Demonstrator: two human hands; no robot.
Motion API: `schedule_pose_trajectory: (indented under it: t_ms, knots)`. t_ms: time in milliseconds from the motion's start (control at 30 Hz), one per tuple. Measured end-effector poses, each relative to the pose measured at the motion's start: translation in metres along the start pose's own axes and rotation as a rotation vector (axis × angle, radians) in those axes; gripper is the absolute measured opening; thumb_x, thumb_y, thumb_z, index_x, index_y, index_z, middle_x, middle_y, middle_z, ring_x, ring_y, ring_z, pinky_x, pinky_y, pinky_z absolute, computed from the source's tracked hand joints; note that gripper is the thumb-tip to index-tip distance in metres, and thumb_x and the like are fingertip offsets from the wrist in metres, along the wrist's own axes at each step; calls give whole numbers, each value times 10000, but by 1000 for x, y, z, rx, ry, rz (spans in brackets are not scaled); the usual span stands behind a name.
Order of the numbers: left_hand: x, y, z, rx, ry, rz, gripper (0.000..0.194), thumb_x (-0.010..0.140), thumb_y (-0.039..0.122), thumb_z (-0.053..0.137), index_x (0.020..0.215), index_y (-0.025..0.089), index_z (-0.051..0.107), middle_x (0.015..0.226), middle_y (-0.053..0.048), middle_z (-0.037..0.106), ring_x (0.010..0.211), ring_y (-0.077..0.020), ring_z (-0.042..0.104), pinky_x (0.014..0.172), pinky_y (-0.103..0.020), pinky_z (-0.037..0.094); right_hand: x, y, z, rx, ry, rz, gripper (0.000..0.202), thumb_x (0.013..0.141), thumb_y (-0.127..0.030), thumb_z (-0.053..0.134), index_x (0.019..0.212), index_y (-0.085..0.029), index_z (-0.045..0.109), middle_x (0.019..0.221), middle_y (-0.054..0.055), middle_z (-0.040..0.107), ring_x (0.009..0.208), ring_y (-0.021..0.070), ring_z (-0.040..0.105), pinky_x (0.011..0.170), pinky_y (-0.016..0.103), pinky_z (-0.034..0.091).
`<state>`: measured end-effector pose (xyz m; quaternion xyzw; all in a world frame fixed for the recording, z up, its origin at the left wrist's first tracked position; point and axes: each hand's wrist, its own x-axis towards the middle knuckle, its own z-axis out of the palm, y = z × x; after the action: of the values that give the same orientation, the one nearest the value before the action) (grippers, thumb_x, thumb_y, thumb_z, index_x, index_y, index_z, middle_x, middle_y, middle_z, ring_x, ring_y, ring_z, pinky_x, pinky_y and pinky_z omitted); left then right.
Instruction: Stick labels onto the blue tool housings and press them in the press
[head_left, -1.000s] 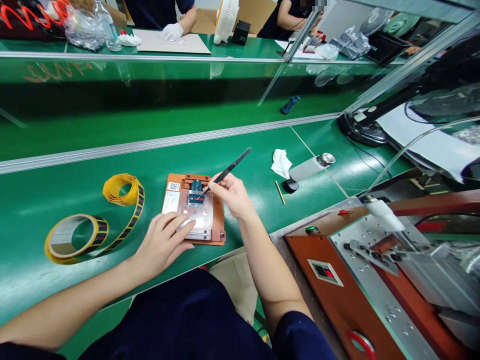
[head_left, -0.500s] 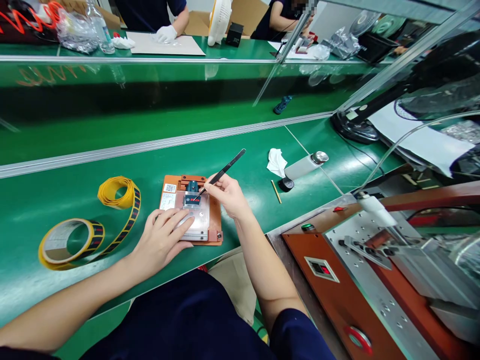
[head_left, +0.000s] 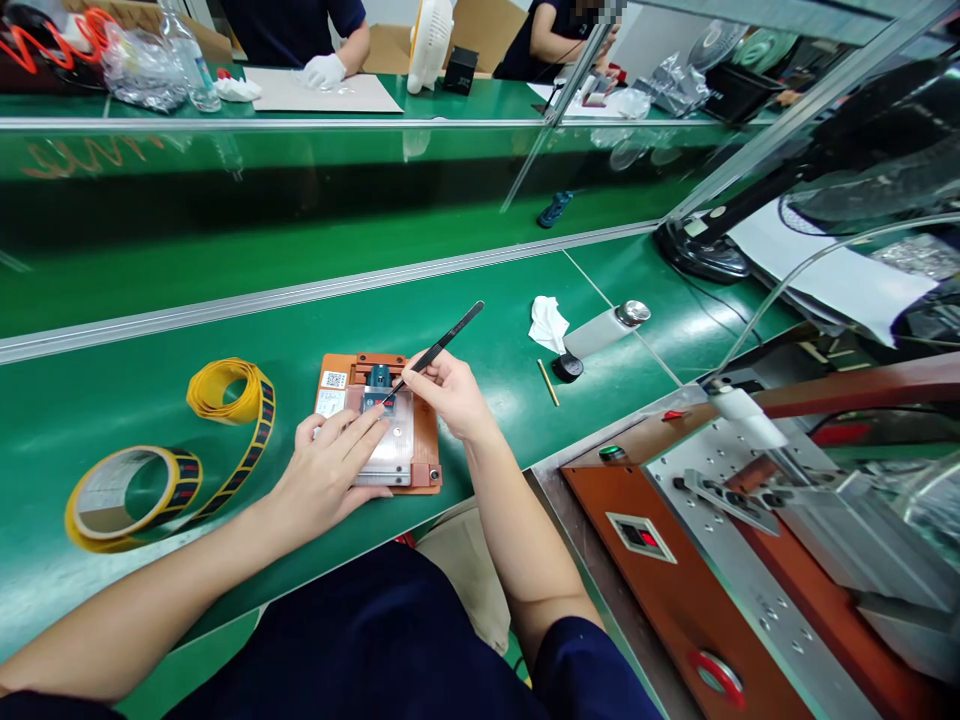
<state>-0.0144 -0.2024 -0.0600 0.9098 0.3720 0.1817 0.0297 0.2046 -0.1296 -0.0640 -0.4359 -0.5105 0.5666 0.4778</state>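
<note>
My right hand (head_left: 450, 392) is closed around black tweezers (head_left: 442, 343), whose tip points down at a dark label (head_left: 379, 401) with red lettering. That label sits at the upper part of a clear plate on an orange-brown fixture (head_left: 425, 440). Behind the label a dark teal part (head_left: 380, 376) shows in the fixture. My left hand (head_left: 326, 472) lies with fingers stretched over the plate, fingertips close to the label's lower edge. On the left stands a yellow roll of labels (head_left: 135, 490), its strip (head_left: 251, 440) curling up to a looser yellow coil (head_left: 229, 390).
To the right lie a crumpled tissue (head_left: 547, 324), a thin stick (head_left: 548, 383) and a pale bottle (head_left: 600, 334) on its side. An orange-brown machine (head_left: 660, 590) borders the bench at right. Behind the green divider, a co-worker's gloved hand (head_left: 324, 72) rests on cardboard.
My left fingers have moved up the plate to the label's lower edge. The tweezers stay at the label in my right hand. The whole view has shifted slightly.
</note>
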Motion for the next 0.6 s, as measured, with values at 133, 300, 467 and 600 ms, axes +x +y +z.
schedule_pose_trajectory:
  t_ms: [133, 300, 467, 600]
  knots:
    - [1, 2, -2, 13, 4, 6, 763, 873, 469, 766, 1472, 114, 455, 1451, -188, 593, 1206, -373, 564, 1000, -502, 309, 2, 2, -4, 93, 84, -18, 355, 748, -480, 836, 885, -208, 654, 850, 30, 732, 832, 186, 704, 826, 354, 578]
    - [5, -5, 1, -113, 3, -77, 831, 843, 566, 755, 1502, 178, 432, 1478, -172, 563, 1291, -406, 492, 1074, -570, 300, -8, -6, -30, 189, 396, -157, 331, 785, -449, 792, 936, -216, 613, 874, 14, 718, 873, 185, 718, 838, 365, 594]
    - [16, -19, 7, -328, 39, -288, 807, 885, 492, 720, 1556, 247, 344, 1481, -165, 507, 1343, -372, 469, 1088, -563, 417, -33, 10, -52, -212, 562, -136, 273, 858, -406, 644, 1056, -223, 596, 846, -12, 625, 718, 158, 624, 719, 324, 539]
    - [2, -5, 0, -238, 416, -37, 765, 803, 284, 846, 1475, 289, 481, 1383, -120, 530, 1250, -317, 551, 1075, -498, 485, -45, 38, -59, -714, 543, -51, 327, 940, -423, 481, 1129, -188, 606, 764, 4, 573, 737, 205, 575, 765, 368, 494]
